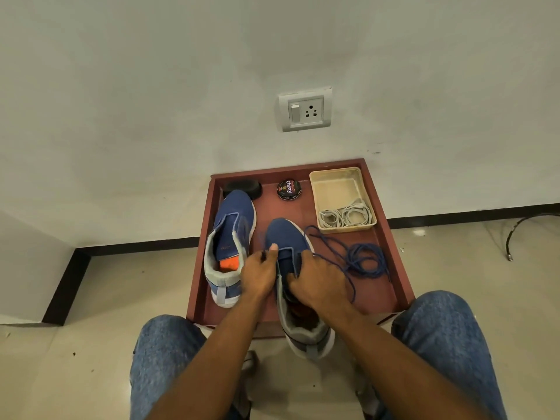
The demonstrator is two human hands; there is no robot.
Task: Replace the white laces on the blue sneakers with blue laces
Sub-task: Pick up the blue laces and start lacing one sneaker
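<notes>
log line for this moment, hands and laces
step: threading blue lace | left hand: pinches lace | right hand: holds sneaker | white laces: in bin

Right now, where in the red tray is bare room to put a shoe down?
Bare strip of the red wooden tray near its front right edge, below the coiled blue lace. Small gap beside the round polish tin. Crowded at centre: both hands on the blue sneaker.

Both hands [260,272] on near sneaker [288,241] w/ blue lace [360,259] in tray [391,237].

Both hands cover the near sneaker's [289,237] eyelets, the far sneaker's [235,219] toe hides part of a black round thing [242,187], and the polish tin's [288,189] small print is unreadable.
</notes>
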